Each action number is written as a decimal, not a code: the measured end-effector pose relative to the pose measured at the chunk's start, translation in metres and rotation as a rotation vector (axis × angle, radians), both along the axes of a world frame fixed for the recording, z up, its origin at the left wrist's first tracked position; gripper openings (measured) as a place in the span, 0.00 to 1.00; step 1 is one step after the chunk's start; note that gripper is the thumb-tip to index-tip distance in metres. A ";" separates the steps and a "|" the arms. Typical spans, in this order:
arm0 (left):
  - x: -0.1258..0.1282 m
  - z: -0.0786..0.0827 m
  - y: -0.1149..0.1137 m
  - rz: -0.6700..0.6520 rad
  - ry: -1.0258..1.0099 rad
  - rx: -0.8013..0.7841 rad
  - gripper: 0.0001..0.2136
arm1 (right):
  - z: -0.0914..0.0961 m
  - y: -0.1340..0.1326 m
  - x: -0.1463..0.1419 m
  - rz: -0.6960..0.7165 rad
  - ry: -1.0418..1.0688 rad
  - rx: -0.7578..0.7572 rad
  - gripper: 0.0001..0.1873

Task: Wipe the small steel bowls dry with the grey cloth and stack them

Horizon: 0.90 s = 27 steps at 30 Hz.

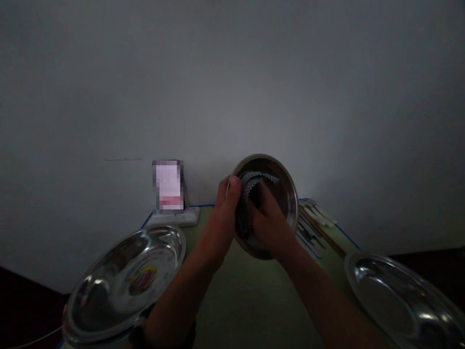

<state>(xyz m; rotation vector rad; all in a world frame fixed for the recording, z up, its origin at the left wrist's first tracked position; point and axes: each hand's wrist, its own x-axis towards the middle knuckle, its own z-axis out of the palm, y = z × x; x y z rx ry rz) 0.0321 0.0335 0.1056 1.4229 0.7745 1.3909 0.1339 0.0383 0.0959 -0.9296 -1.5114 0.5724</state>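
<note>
A round metal bowl (286,189) is held up off the table, tilted so its inside faces me. My left hand (225,208) grips the bowl's left rim, with the thumb over the edge. Inside the bowl, my right hand (267,215) presses a dark, white-patterned cloth (256,182) against the inner wall. Its fingers are bent into the cloth and partly hidden by it. Part of the cloth spreads above the right hand toward the bowl's upper right.
Large shiny metal plates stand on either side, a left plate (98,320) with a round sticker (143,280) and a right plate (385,300). Cutlery (308,232) and chopsticks (323,232) lie at right. A blurred-out phone-like screen (169,186) stands on a white base (178,216) near the wall (232,87).
</note>
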 end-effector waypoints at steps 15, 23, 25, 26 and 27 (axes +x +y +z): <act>-0.022 0.030 -0.008 0.309 0.175 0.103 0.20 | -0.001 -0.004 0.010 -0.337 -0.863 -0.068 0.12; 0.002 0.017 -0.016 0.057 0.183 0.069 0.21 | -0.002 0.014 0.018 -0.546 -0.258 0.124 0.13; 0.005 0.011 -0.013 0.053 0.202 0.056 0.21 | -0.001 0.010 0.014 -0.349 -0.107 0.068 0.12; 0.006 0.008 -0.011 0.077 0.207 0.039 0.21 | -0.001 0.008 0.011 -0.217 -0.057 0.018 0.12; 0.005 0.004 -0.007 0.112 0.204 0.017 0.22 | 0.000 0.006 0.008 -0.081 -0.021 -0.041 0.12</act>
